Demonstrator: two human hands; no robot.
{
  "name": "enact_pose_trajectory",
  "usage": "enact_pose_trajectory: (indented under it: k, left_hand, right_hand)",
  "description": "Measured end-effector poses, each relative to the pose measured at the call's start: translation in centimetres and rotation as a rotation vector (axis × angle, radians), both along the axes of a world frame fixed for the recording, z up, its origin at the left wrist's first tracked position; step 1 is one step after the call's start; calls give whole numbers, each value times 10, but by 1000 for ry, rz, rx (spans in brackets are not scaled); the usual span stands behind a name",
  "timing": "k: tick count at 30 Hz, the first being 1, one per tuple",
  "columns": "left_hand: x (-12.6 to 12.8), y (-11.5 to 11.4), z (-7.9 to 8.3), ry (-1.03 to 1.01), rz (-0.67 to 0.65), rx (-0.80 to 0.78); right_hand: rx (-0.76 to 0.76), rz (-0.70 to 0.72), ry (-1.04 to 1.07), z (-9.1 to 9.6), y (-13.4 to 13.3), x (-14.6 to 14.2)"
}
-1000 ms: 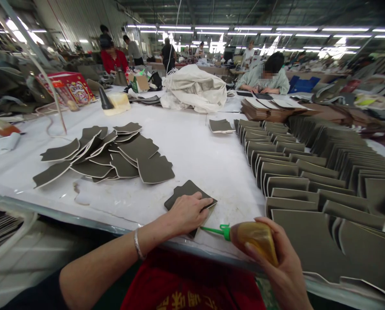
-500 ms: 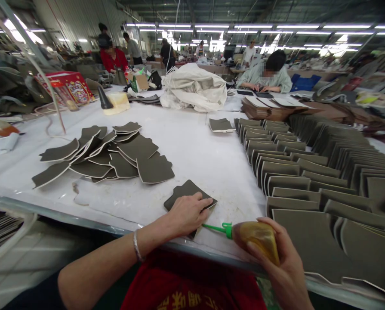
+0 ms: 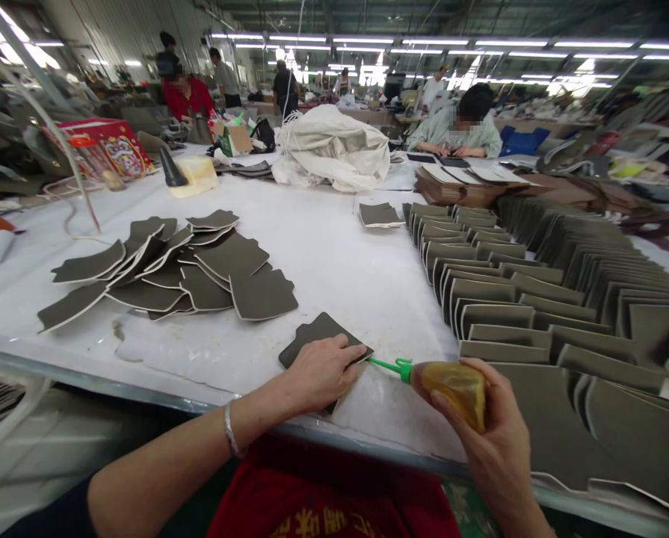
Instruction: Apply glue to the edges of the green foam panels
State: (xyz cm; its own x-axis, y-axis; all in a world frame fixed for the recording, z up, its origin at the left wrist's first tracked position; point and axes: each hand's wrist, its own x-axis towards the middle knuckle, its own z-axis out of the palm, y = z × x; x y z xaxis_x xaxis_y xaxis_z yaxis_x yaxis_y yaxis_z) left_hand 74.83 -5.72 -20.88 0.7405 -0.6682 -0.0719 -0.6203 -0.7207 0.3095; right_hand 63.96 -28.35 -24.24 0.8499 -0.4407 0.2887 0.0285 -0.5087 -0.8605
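In the head view, a dark olive leather-like piece [image 3: 317, 334] with a pale edge lies near the table's front edge. My left hand [image 3: 326, 368] rests flat on it, index finger stretched along its right edge; the thumb is hidden. My right hand [image 3: 502, 422] is wrapped around a squeeze glue bottle [image 3: 449, 385] of amber liquid, tilted on its side. Its thin green nozzle [image 3: 387, 365] points left, the tip at the piece's right corner by my left index fingertip. Under my left hand, part of another piece shows at the table edge.
Left of my hands lies a loose pile of similar pieces [image 3: 199, 273]. Rows of overlapping pieces [image 3: 496, 314] cover the right side. One small stack [image 3: 380, 215] lies farther back. Behind are a white sack [image 3: 334, 149], a yellowish block [image 3: 193, 178] with a black cone, and a co-worker [image 3: 460, 131].
The glue bottle's nozzle tip has moved up along the piece's right edge, from beside my left hand's lower fingers to the corner. My left hand stays on the piece. The view has shifted slightly.
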Motion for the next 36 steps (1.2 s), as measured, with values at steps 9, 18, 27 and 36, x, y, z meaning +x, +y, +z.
enact_pose_trajectory:
  k: [9, 18, 27, 36]
  left_hand:
    - [2, -1, 2, 22, -6, -3]
    - [3, -1, 1, 25, -7, -3]
    - [-1, 0, -1, 13, 14, -7]
    - [-3, 0, -2, -14, 25, -14]
  right_hand:
    - [26, 10, 2, -2, -4, 4]
    - [71, 23, 69, -2, -7, -2]
    - [218, 80, 173, -3, 18, -23]
    - [188, 82, 172, -3, 22, -32]
